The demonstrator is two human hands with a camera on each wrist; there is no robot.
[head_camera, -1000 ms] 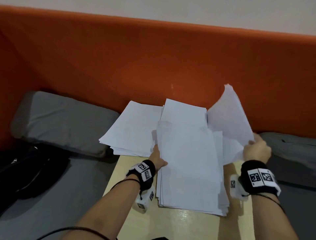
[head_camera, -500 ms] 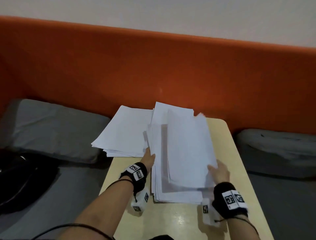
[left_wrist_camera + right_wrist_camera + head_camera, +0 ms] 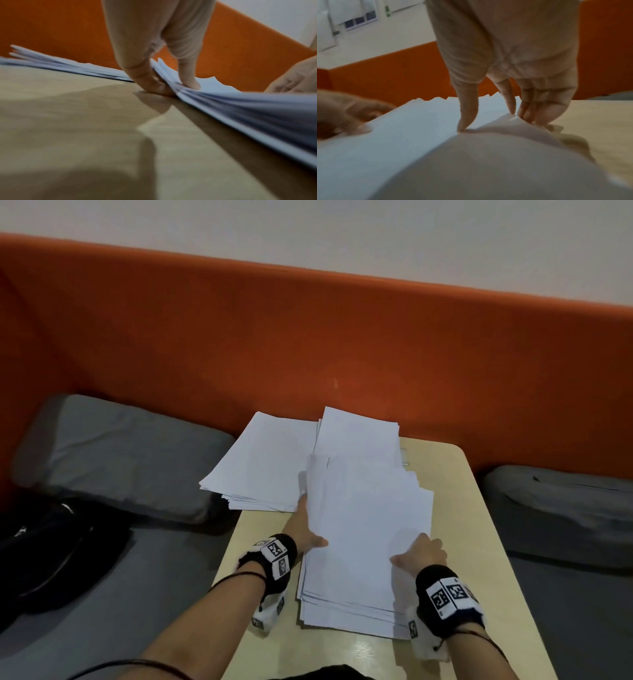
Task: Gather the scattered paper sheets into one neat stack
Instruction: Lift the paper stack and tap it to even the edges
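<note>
While both hands bracket it, the near stack (image 3: 363, 542) lies flat on the wooden surface (image 3: 479, 542), its sheets unevenly fanned. The left hand (image 3: 306, 529) meets the stack's left edge: in the left wrist view its thumb (image 3: 188, 75) presses on top and fingers (image 3: 142, 75) tuck under, so the grip clamps the sheets. The right hand (image 3: 423, 551) sits at the right edge, thumb on top and fingers curled against the side; this grip probably pinches the top sheets, though blur hides it. A second pile (image 3: 263, 463) overhangs the far left corner, touching the stack.
</note>
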